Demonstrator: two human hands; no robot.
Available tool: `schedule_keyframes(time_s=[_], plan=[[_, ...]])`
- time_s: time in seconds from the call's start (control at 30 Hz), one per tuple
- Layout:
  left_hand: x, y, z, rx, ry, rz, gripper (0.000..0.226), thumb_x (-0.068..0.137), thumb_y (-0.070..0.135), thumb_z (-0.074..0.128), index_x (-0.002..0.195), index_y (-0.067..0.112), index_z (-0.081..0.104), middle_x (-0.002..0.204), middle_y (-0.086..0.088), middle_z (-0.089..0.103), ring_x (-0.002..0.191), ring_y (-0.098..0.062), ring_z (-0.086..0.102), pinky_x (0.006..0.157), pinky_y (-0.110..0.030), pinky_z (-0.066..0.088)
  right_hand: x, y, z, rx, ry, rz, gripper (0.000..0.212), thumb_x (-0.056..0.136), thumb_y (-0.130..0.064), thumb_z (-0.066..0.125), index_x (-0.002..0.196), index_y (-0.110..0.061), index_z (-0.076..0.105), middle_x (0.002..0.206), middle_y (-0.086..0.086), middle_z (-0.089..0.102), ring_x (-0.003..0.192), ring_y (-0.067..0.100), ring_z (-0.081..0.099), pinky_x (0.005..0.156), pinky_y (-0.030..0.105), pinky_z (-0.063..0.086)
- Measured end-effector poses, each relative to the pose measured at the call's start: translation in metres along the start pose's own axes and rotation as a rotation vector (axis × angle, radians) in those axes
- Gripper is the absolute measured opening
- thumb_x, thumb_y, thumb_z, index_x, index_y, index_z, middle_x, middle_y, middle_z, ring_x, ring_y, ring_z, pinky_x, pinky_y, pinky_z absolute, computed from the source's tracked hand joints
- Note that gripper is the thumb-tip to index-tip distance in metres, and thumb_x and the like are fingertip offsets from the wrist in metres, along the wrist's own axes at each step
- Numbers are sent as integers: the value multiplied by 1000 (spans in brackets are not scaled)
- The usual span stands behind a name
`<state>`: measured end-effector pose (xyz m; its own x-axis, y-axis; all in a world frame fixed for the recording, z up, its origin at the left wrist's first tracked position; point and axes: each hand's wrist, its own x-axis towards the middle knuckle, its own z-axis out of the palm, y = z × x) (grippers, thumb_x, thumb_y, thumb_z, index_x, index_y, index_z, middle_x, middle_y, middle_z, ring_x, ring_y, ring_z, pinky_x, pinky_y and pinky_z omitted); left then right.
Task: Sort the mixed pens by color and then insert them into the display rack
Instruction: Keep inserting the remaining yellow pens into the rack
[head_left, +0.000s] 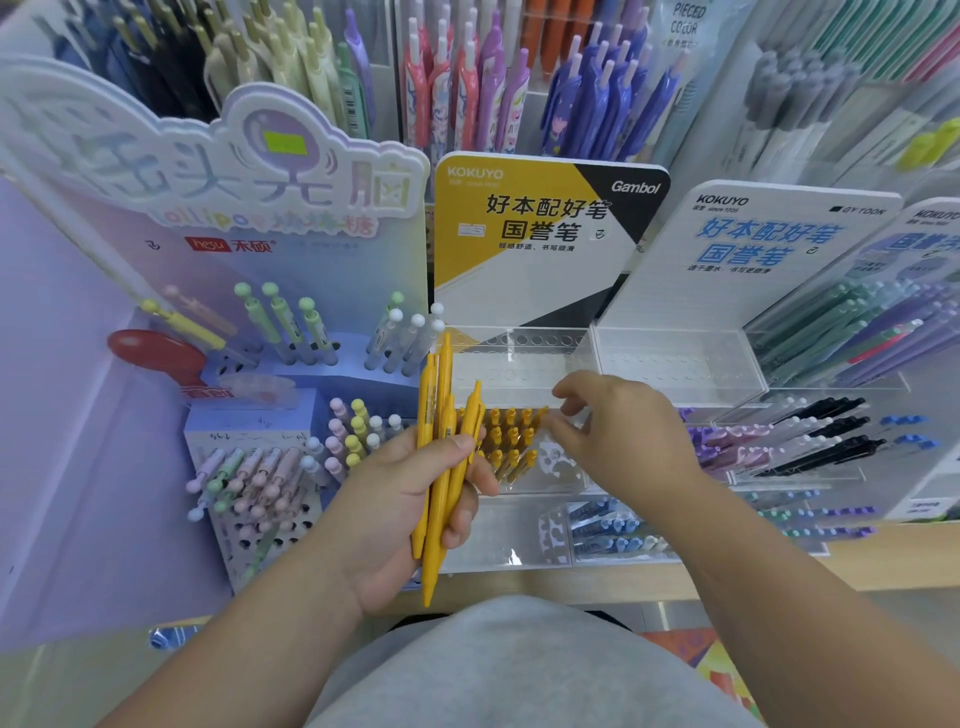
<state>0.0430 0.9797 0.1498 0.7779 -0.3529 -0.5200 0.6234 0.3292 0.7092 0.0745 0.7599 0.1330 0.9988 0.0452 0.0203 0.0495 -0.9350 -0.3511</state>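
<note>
My left hand (410, 499) grips a bundle of several yellow pens (441, 457), held upright in front of the clear display rack (519, 358) under the yellow KOKUYO sign. Several more yellow pens (511, 436) stand in the rack's lower tier, just right of the bundle. My right hand (618, 431) hovers over that tier with fingers loosely curled, fingertips beside the standing pens; it holds nothing that I can see. The upper tier of the rack shows rows of empty holes.
A pastel lollipop-pen stand (270, 452) is at the left. To the right stand a second clear rack (680, 364), purple and green pens (857, 332), and black pens (826, 431). Blue pens (608, 530) lie in a front tray. Tall pen displays fill the back.
</note>
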Motion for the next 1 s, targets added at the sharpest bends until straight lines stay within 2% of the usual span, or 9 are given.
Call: schedule_keyframes(time_s=[0.07,0.13,0.23,0.3,0.63,0.73,0.83,0.9,1.0], plan=[[0,1,1,27,-1,6,30,82,23,63,101,0,56,77,-19,65,46,-19,47,42,-25,35,-5,-2,-14,120,39,57,25,87,-41,71,107,-24,70,86,-15,70,68,7,63,69,29,54],[-1,2,4,68,-25,-7,29,82,24,62,97,0,56,73,-18,64,43,-19,46,40,-24,34,-9,-10,-28,415,20,133,16,86,-36,74,97,-25,70,77,-14,69,63,5,63,66,26,53],[-4,1,10,136,-101,-51,29,86,22,64,102,-1,55,66,-15,63,40,-18,45,37,-21,33,-16,-28,-46,918,-172,178,12,88,-24,73,98,-18,72,78,0,73,64,15,67,57,25,48],[-4,-1,15,120,-136,-54,32,87,22,69,107,1,55,72,-18,64,42,-19,48,38,-22,34,-20,-32,-49,1044,-271,133,13,89,-16,70,101,-12,72,75,3,72,64,18,66,53,24,44],[-1,-8,20,112,-130,-91,28,85,28,62,105,7,61,76,-19,65,48,-20,51,39,-24,37,-33,-21,-37,1189,-343,153,20,83,-11,76,102,-5,72,80,8,69,66,16,61,58,27,44],[0,-8,19,105,-101,-91,35,82,30,63,107,6,61,77,-20,66,49,-21,53,39,-24,38,-32,-7,-40,1281,-237,245,16,76,-16,77,92,-17,77,71,5,66,59,16,57,58,29,43],[3,-8,13,132,-37,-91,38,82,30,63,109,3,61,76,-18,67,48,-19,52,37,-23,36,-29,11,-51,1286,-86,295,24,66,-21,87,89,-20,78,68,0,65,56,13,55,57,26,43],[4,-9,9,140,6,-89,33,86,28,62,109,3,61,73,-14,66,47,-18,51,36,-23,35,-28,18,-59,1275,2,294,22,69,-25,78,89,-17,77,68,0,65,56,13,54,57,27,42],[7,-10,5,119,41,-99,27,91,26,61,107,4,62,69,-11,62,47,-17,47,38,-23,34,-25,22,-65,1154,107,288,17,79,-16,73,96,-14,74,69,-2,67,58,15,56,56,28,43]])
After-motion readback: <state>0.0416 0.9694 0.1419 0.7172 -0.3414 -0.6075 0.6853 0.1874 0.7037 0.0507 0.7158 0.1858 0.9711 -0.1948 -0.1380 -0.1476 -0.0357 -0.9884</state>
